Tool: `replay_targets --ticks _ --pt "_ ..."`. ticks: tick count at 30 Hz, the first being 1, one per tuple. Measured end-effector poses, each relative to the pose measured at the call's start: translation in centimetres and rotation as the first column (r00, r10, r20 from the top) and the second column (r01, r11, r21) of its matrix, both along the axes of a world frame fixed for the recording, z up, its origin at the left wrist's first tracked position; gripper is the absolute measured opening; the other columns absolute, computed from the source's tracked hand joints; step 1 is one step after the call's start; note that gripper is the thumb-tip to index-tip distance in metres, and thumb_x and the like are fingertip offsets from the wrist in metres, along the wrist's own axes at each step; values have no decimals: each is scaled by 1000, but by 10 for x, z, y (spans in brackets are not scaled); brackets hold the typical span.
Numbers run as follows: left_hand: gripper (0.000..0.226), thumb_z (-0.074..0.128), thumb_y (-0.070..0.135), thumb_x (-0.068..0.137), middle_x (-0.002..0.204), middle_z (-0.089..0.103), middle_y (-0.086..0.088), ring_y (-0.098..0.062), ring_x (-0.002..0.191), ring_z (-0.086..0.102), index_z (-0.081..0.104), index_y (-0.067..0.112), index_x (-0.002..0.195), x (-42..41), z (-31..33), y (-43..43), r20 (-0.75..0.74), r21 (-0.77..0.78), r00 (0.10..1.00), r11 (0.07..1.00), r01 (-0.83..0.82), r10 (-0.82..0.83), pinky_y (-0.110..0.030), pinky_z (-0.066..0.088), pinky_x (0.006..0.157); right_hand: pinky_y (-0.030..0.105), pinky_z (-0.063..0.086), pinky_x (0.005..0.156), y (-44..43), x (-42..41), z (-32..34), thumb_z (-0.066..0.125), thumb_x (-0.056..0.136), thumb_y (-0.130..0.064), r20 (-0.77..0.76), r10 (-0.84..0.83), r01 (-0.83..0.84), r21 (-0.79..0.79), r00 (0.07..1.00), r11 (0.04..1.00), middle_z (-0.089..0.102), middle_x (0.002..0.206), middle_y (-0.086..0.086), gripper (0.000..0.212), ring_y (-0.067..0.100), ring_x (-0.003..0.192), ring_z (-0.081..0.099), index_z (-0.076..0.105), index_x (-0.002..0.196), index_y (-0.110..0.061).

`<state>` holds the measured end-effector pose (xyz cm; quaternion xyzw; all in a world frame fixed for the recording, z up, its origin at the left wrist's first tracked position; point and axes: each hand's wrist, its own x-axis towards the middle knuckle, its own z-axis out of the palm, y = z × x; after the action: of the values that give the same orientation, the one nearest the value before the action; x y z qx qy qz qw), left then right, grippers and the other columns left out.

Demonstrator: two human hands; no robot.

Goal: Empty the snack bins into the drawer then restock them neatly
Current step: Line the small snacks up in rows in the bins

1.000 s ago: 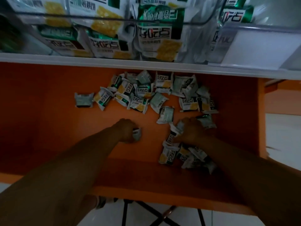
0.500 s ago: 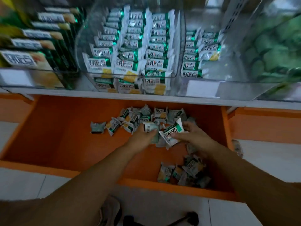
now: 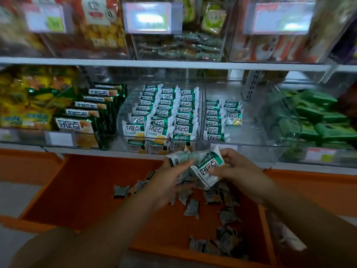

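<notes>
While my left hand (image 3: 170, 178) clamps a packet bundle (image 3: 178, 158), my right hand (image 3: 238, 168) pinches a single packet (image 3: 206, 170), label showing, evidently for neat binning.

The drawer (image 3: 81, 190) sits pulled out under the lower shelf (image 3: 96, 151), with loose packets (image 3: 228, 215) lying in its middle and right part. Both hands are above it, just in front of the shelf edge. The left hand (image 3: 170, 178) grips a bunch of packets (image 3: 179, 159) and the right hand (image 3: 237, 169) pinches a single packet (image 3: 208, 167) touching that bunch. Behind them on the shelf is the middle bin (image 3: 120, 120), packed with rows. The right bin (image 3: 255, 132) is next to it, with two rows along its left side. The upper shelf (image 3: 173, 64) is above, with more bins on it.
</notes>
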<state>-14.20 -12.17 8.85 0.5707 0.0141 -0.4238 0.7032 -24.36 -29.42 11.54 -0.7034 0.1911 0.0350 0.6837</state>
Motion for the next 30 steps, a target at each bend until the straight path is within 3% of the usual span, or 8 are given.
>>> replay_targets --ticks 4,6,11,14,17,23,26,30 --pt "75 80 23 79 134 61 -7 -26 107 68 42 22 143 12 -6 -6 119 30 992 998 48 -51 -41 60 77 42 53 88 -6 8 7 74 70 -18 39 -6 0 167 999 986 69 111 11 46 29 100 67 58 112 -9" --pt "64 81 23 78 125 66 -8 -26 101 71 52 17 135 19 -5 -6 166 34 986 999 17 -22 -39 60 74 41 52 89 -8 14 7 72 72 -18 55 -5 -5 173 998 985 69 112 12 42 27 101 67 58 111 -9" --pt "128 97 46 36 137 55 -8 -27 102 69 33 22 144 33 15 -14 256 46 962 993 -109 94 -48 56 88 40 52 86 -17 29 4 77 77 -20 86 -61 43 199 994 979 67 118 9 46 25 108 65 55 116 -11" --pt "121 94 39 48 146 43 -11 -29 110 63 27 22 147 39 24 -19 284 52 951 989 -140 120 -49 55 92 37 54 83 -20 33 10 76 79 -18 133 -63 34 211 989 977 68 116 8 48 22 106 66 56 121 -10" --pt "139 90 52 42 160 23 -7 -32 138 39 14 22 154 45 32 -24 366 106 925 983 -149 100 -52 38 109 29 55 72 -40 41 24 70 75 -13 208 -173 135 184 963 974 70 96 10 35 23 87 68 59 107 -4" --pt "126 87 46 60 163 15 -2 -28 145 25 9 20 156 52 40 -30 429 143 895 969 -202 123 -49 31 112 26 47 62 -143 74 15 76 80 -12 231 -463 504 -171 856 846 61 74 7 22 11 63 62 58 92 -7" --pt "109 85 38 67 160 24 -1 -27 142 30 20 18 153 54 44 -34 448 133 883 966 -220 139 -38 35 101 23 43 57 -180 98 -11 79 75 -10 119 -448 448 -467 886 762 51 67 9 28 9 57 52 51 76 -7" --pt "74 85 36 68 143 46 3 -25 130 46 48 30 131 59 45 -38 486 102 858 965 -242 163 -33 49 90 38 52 81 -202 127 -37 82 74 -14 -135 -407 267 -565 903 781 61 78 11 30 23 78 59 52 75 -12"
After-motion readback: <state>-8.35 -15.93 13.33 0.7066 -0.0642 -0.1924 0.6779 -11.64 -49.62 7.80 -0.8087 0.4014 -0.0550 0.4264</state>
